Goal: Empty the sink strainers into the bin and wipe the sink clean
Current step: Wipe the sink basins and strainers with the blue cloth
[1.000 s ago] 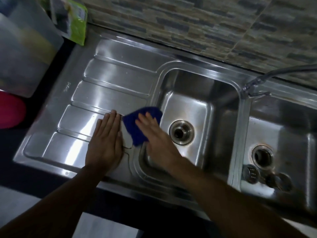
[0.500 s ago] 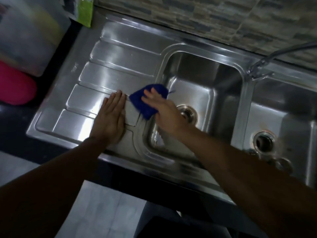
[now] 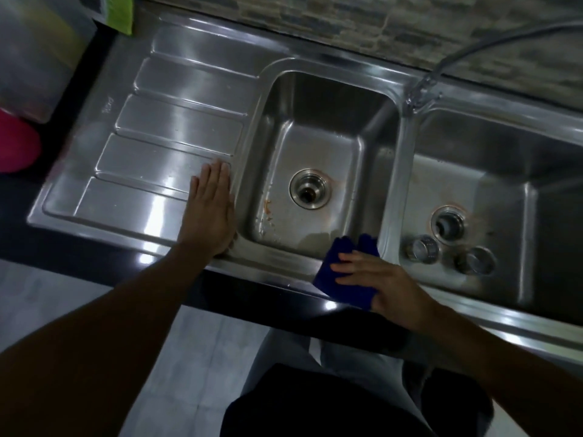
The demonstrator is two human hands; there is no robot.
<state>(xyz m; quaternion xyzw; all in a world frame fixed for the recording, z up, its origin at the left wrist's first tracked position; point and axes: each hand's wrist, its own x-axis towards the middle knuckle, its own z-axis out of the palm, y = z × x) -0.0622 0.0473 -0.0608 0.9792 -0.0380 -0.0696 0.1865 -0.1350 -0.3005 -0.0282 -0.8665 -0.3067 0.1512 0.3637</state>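
A steel double sink (image 3: pixel 318 89) with a ribbed drainboard (image 3: pixel 164 146) fills the view. My left hand (image 3: pixel 209 212) lies flat on the drainboard beside the left basin's rim. My right hand (image 3: pixel 381 282) presses a blue cloth (image 3: pixel 344 279) with straight fingers onto the front rim, at the near right corner of the left basin. The left basin's drain (image 3: pixel 310 189) is open, with rusty marks beside it. In the right basin, two loose strainers (image 3: pixel 421 249) (image 3: pixel 476 260) sit in front of its drain (image 3: pixel 448 223).
A tap (image 3: pixel 422 89) stands on the divider between the basins, its spout reaching right. A clear plastic container (image 3: pixel 34 52) and a pink object (image 3: pixel 15 143) sit on the dark counter at the left. Tiled floor and my legs show below the counter edge.
My right hand has carried the blue cloth from the basin's left rim, next to my left hand, to its near right corner. My left hand stays flat on the drainboard.
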